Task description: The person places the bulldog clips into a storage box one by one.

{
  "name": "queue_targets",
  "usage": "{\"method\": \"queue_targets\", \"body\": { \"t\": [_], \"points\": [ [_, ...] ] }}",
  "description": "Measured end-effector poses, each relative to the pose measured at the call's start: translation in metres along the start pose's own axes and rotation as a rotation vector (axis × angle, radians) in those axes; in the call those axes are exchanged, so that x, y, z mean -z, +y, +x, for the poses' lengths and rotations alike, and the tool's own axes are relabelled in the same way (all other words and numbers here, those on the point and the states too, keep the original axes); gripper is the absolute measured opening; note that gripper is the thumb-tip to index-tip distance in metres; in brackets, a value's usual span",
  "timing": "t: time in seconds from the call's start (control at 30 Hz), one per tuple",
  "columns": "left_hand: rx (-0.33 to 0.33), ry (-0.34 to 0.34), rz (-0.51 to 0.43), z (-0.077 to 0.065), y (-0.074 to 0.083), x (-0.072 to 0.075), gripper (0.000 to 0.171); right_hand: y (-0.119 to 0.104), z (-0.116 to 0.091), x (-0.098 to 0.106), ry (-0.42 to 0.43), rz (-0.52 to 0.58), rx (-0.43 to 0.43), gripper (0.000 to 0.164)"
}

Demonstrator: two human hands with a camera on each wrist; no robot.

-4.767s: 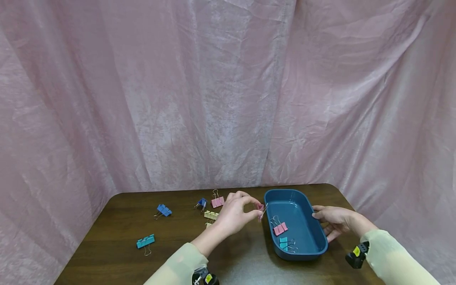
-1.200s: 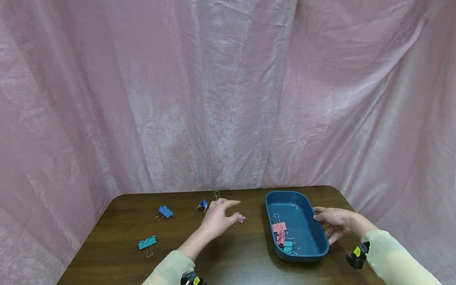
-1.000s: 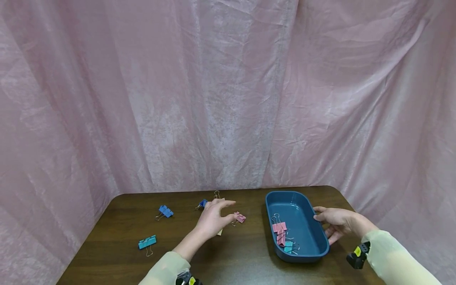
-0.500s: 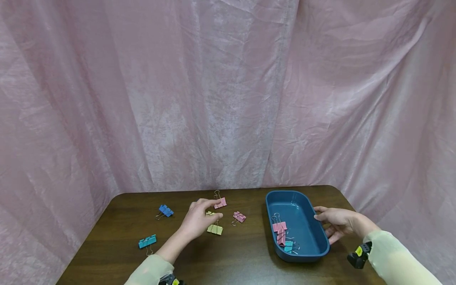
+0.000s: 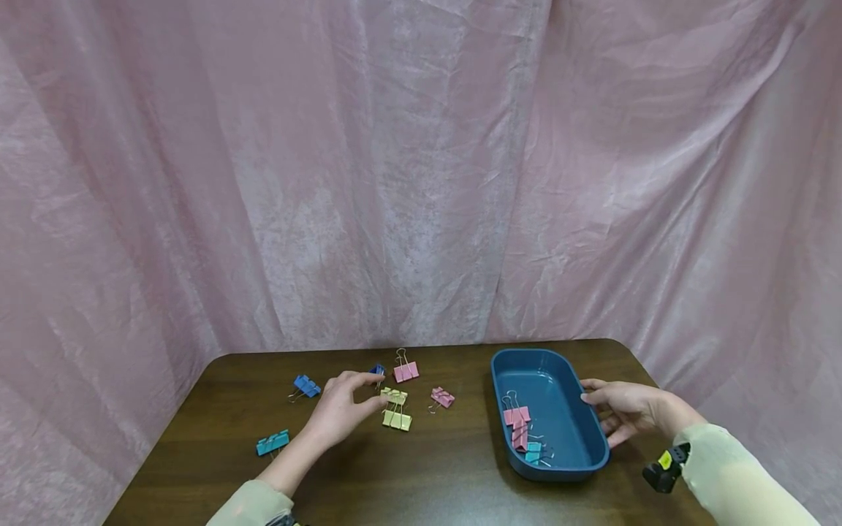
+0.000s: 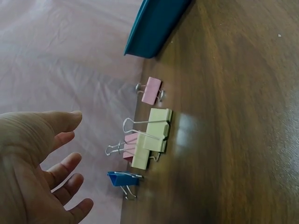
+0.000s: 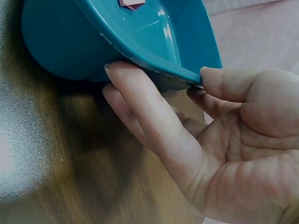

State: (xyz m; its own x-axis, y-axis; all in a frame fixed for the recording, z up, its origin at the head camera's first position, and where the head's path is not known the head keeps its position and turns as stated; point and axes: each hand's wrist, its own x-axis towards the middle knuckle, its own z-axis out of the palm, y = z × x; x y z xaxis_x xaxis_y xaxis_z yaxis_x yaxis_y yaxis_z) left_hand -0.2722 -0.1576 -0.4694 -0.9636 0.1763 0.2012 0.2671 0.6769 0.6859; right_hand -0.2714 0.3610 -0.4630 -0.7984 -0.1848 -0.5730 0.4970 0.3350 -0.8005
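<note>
My left hand [image 5: 337, 410] hovers over the table with thumb and fingers apart and nothing between them. Two yellow binder clips [image 5: 397, 421] lie just right of its fingertips. A dark blue binder clip [image 6: 122, 178] sits behind the fingers, partly hidden in the head view. Pink binder clips [image 5: 406, 371] rest behind and to the right of the yellow ones. My right hand [image 5: 628, 413] grips the right rim of a blue plastic box [image 5: 552, 380], thumb on the rim and fingers against the outer wall. Inside the box lie two pink clips [image 5: 518, 432] and a teal clip [image 5: 533, 451].
A blue binder clip [image 5: 306, 386] lies left of my left hand. Nearer the front left is a teal binder clip [image 5: 272, 442], its handles partly covered by the left arm. Pink curtains [image 5: 421, 175] hang behind the brown table's [image 5: 434, 482] far edge.
Earlier my left hand pinched a pink binder clip beside the box; a second pink clip now lies inside. That hand has since moved left, uncovering the yellow clips. The right hand stays on the rim.
</note>
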Motion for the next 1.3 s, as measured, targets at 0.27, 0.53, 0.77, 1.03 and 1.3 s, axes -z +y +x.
{"method": "queue_targets", "body": {
  "t": [0.27,0.53,0.77,1.03,1.3],
  "points": [
    [0.009,-0.009,0.000,-0.006,-0.009,0.006,0.036,0.003,0.004,0.004,-0.010,0.012,-0.003,0.059],
    [0.028,-0.004,-0.022,-0.013,-0.017,0.020,0.037,0.005,0.005,0.003,-0.023,0.019,-0.004,0.058],
    [0.064,-0.027,-0.031,-0.019,-0.025,0.034,0.041,0.004,0.004,0.003,-0.034,0.025,0.003,0.059],
    [0.076,-0.020,0.020,-0.022,-0.034,0.040,0.043,0.003,0.003,0.002,-0.012,0.015,-0.005,0.060],
    [0.090,-0.038,0.040,-0.024,-0.048,0.055,0.045,0.003,0.003,0.003,-0.033,0.019,0.005,0.062]
  ]
}}
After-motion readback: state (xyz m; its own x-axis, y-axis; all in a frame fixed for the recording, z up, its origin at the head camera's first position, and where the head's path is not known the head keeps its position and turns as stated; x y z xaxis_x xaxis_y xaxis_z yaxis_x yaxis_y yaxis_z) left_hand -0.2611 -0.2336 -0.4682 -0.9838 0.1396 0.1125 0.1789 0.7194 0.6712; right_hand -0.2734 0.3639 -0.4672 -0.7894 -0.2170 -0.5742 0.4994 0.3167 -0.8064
